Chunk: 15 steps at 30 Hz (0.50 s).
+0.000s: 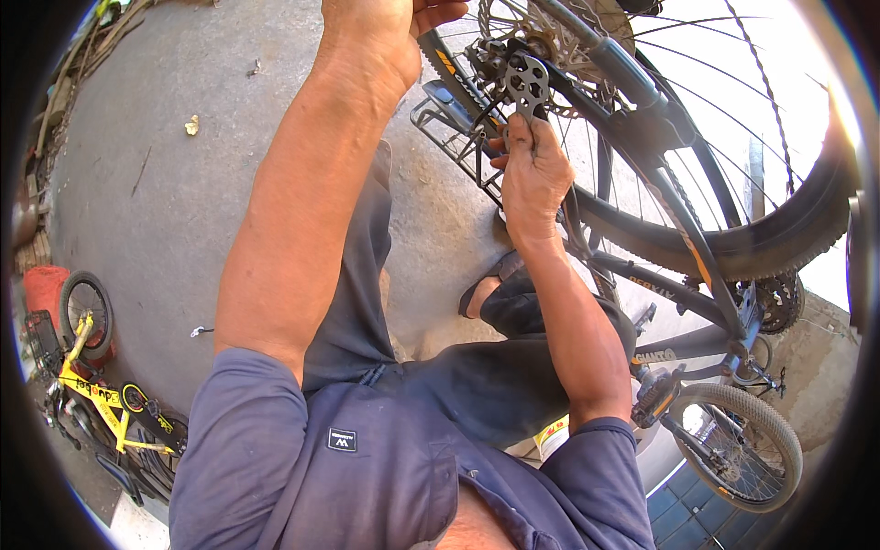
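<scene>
My right hand (534, 174) is closed around the lower end of a flat metal wrench with several holes (527, 82). The wrench stands up from my thumb and fingers, against or just in front of the hub area of a bicycle wheel; whether it touches is unclear. Behind it show a brake disc (556, 46) and a black frame tube with orange marks. My left hand (380, 37) reaches up at the top edge beside the wheel's tire (446, 62). Most of its fingers are cut off by the picture edge, so what it touches is hidden.
The dark bicycle frame (683, 293) runs down the right side to a chainring (782, 302). A further wheel (738, 449) is at the lower right. A black rack (456, 137) lies beyond my right hand. A yellow bicycle (96, 394) and a red container (44, 289) are far left.
</scene>
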Each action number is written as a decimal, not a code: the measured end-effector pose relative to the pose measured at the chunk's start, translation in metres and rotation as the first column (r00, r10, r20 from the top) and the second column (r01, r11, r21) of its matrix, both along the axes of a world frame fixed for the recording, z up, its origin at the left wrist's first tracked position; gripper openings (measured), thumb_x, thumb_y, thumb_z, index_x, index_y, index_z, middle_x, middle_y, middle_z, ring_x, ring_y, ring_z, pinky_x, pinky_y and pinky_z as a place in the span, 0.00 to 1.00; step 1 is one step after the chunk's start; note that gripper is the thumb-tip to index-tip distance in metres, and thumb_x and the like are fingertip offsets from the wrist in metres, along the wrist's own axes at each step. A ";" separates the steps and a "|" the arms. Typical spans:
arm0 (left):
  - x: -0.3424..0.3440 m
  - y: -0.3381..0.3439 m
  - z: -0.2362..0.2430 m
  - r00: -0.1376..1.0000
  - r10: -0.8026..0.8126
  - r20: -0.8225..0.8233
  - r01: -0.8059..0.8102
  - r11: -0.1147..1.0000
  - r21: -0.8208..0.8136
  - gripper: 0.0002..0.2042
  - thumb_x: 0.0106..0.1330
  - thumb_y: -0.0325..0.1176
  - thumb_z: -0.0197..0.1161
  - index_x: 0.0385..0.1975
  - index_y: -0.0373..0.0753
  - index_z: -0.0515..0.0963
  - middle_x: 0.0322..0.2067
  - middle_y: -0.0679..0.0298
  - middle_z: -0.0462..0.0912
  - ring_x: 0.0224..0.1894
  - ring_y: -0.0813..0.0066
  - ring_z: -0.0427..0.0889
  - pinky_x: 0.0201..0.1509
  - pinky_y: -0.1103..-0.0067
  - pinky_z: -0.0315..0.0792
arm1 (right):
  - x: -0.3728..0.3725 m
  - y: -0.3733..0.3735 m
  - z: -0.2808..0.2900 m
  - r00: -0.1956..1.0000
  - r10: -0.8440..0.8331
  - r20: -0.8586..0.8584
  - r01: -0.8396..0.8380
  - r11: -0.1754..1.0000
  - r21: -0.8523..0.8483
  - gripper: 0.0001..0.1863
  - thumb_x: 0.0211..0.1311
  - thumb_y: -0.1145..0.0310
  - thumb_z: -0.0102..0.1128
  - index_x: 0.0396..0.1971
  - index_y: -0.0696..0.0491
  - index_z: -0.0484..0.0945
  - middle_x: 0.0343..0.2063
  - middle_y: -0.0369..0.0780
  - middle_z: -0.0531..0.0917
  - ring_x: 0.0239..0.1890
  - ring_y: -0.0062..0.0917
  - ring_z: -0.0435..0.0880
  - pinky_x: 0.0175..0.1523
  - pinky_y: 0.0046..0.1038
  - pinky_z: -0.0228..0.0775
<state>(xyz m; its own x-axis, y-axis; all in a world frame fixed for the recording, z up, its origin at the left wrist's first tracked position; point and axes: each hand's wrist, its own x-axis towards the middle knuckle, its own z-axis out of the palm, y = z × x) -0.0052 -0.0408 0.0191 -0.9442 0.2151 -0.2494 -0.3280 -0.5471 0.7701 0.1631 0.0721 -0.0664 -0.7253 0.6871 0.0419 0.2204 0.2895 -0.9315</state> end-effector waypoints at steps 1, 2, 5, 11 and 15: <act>0.000 0.000 -0.001 1.000 0.001 -0.008 -0.001 1.000 0.002 0.21 0.80 0.52 0.48 0.34 0.40 0.76 0.26 0.61 0.83 0.28 0.66 0.85 0.33 0.69 0.80 | 0.002 0.001 0.002 1.000 0.002 0.028 -0.003 0.999 0.032 0.11 0.75 0.67 0.61 0.42 0.61 0.84 0.26 0.37 0.86 0.27 0.18 0.86 0.30 0.21 0.76; 0.000 -0.001 -0.002 1.000 0.003 -0.016 -0.003 1.000 0.004 0.21 0.80 0.52 0.48 0.34 0.40 0.76 0.26 0.61 0.83 0.28 0.66 0.85 0.33 0.69 0.80 | 0.004 0.002 0.005 1.000 -0.011 0.025 0.009 0.998 0.068 0.11 0.74 0.67 0.63 0.42 0.61 0.84 0.26 0.37 0.86 0.26 0.17 0.86 0.30 0.21 0.76; 0.000 0.000 -0.003 1.000 0.003 -0.019 -0.003 1.000 -0.001 0.21 0.80 0.52 0.48 0.34 0.40 0.76 0.26 0.61 0.83 0.28 0.65 0.84 0.33 0.69 0.80 | 0.008 0.005 0.015 0.999 -0.046 0.027 0.040 0.982 0.184 0.11 0.72 0.67 0.65 0.43 0.61 0.85 0.24 0.37 0.86 0.24 0.16 0.85 0.30 0.20 0.75; 0.000 0.002 -0.004 1.000 0.000 -0.008 0.000 1.000 0.004 0.21 0.80 0.52 0.48 0.34 0.40 0.76 0.25 0.61 0.83 0.27 0.65 0.84 0.33 0.69 0.80 | 0.010 0.012 0.023 0.998 -0.055 0.033 0.037 0.910 0.413 0.11 0.69 0.69 0.68 0.45 0.61 0.85 0.24 0.37 0.86 0.24 0.13 0.83 0.30 0.19 0.76; 0.000 0.002 -0.005 1.000 -0.015 -0.016 0.016 1.000 0.005 0.22 0.80 0.52 0.48 0.33 0.41 0.77 0.26 0.61 0.83 0.27 0.65 0.84 0.33 0.69 0.80 | 0.014 0.010 0.038 0.998 0.003 -0.068 0.028 0.893 0.449 0.11 0.69 0.70 0.69 0.46 0.61 0.85 0.24 0.37 0.86 0.24 0.12 0.81 0.29 0.18 0.75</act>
<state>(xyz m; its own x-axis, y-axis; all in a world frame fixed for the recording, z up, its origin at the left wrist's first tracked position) -0.0050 -0.0392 0.0144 -0.9447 0.2310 -0.2327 -0.3238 -0.5462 0.7725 0.1766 0.0818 -0.0284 -0.7021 0.5926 0.3948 0.1701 0.6780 -0.7151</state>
